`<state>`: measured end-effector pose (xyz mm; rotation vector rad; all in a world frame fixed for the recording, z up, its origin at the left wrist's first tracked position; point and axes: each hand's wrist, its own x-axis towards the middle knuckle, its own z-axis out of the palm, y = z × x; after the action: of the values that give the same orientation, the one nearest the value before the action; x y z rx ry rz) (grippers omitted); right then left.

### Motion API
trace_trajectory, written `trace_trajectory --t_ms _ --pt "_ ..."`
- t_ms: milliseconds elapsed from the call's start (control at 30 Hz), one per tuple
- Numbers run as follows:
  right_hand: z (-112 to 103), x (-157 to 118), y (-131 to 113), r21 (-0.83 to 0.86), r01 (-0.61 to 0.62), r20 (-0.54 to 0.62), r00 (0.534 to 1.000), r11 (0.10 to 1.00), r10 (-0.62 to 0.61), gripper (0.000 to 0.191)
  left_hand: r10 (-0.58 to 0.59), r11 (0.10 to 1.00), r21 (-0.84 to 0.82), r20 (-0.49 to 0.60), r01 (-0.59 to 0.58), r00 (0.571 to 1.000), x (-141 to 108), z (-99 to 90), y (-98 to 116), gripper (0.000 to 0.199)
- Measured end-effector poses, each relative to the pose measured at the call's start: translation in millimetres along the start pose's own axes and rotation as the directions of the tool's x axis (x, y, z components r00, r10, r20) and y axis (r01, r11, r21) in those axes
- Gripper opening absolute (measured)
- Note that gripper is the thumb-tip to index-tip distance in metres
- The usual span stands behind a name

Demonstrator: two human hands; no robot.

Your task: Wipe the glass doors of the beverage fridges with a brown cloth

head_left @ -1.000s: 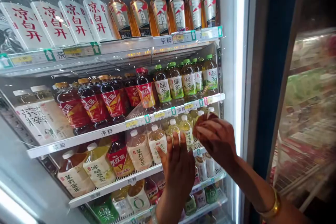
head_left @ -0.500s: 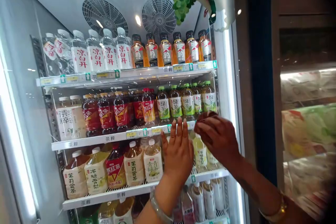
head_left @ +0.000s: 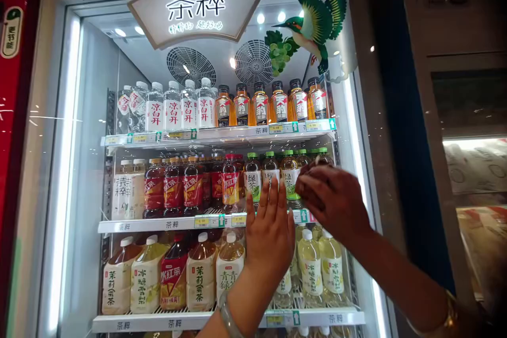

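My left hand (head_left: 271, 227) is raised flat against the glass door of a lit drinks cooler, its fingers stretched up and a pale bangle on the wrist. It overlaps the green tea bottles (head_left: 252, 177) on the middle shelf. To its right is my right hand (head_left: 335, 195), with fingers bent and pressed together close to the glass. Something dark brown shows at its fingertips; whether it is an object or a reflection is unclear. A gold bracelet (head_left: 451, 314) circles that wrist.
Behind the glass, the top shelf (head_left: 237, 133) holds clear and amber bottles. Red tea bottles (head_left: 193, 185) stand mid-shelf, larger bottles (head_left: 201, 274) below. A fan-shaped sign (head_left: 198, 10) and a bird decoration (head_left: 312, 26) are above. Another cabinet (head_left: 443, 26) is at the right.
The view has shifted up and back, showing the sign and a red panel at the left. Both hands keep nearly the same pose, now over a slightly higher part of the shelves.
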<state>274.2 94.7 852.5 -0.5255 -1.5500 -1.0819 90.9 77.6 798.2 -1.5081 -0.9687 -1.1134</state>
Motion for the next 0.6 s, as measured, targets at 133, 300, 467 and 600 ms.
trace_trajectory --t_ms 133,300,467,600 --pt "-3.8 -6.1 26.1 -0.016 -0.128 -0.044 0.991 0.992 0.127 0.031 0.006 1.0 -0.024 -0.047 -0.007 0.999 33.1 -2.1 -8.1 0.077" --pt "-2.6 -27.0 -15.2 0.064 0.139 0.015 0.99 0.988 -0.14 0.029 0.029 1.0 0.008 -0.023 -0.029 0.999 30.8 8.1 -10.1 0.074" --pt "6.1 30.1 6.9 0.012 0.221 -0.022 0.975 0.975 -0.22 0.024 0.069 0.997 0.036 -0.037 -0.068 0.997 30.4 11.1 -18.0 0.071" --pt "4.0 38.2 38.6 -0.052 0.029 -0.066 0.997 0.998 -0.032 0.031 0.023 0.999 0.042 -0.046 -0.021 0.999 35.1 3.1 -36.1 0.077"
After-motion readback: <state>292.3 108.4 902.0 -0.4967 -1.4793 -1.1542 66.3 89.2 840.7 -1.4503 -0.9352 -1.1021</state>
